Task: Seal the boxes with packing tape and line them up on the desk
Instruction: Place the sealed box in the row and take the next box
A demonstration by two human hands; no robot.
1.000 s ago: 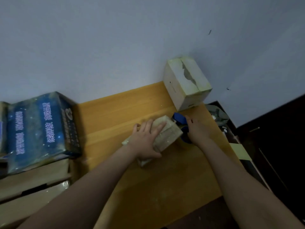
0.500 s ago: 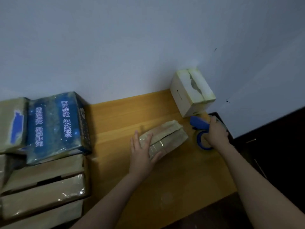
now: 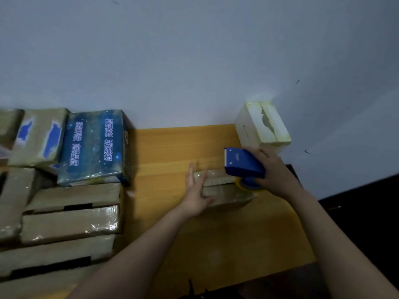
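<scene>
Cardboard box (image 3: 224,187) half-taped: left hand (image 3: 195,196) presses flat on it, fingers spread; right hand (image 3: 275,173) grips tape dispenser (image 3: 243,164); sealed boxes (image 3: 69,221) wait stacked, unaligned.

1. We see a white tissue box (image 3: 262,126) at the desk's far right corner, against the wall (image 3: 194,57).
2. We see dark furniture (image 3: 362,214) right of the desk, blurry.

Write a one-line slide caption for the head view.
Left hand steadies a cardboard box on the desk while right hand holds a blue tape dispenser over it.
</scene>
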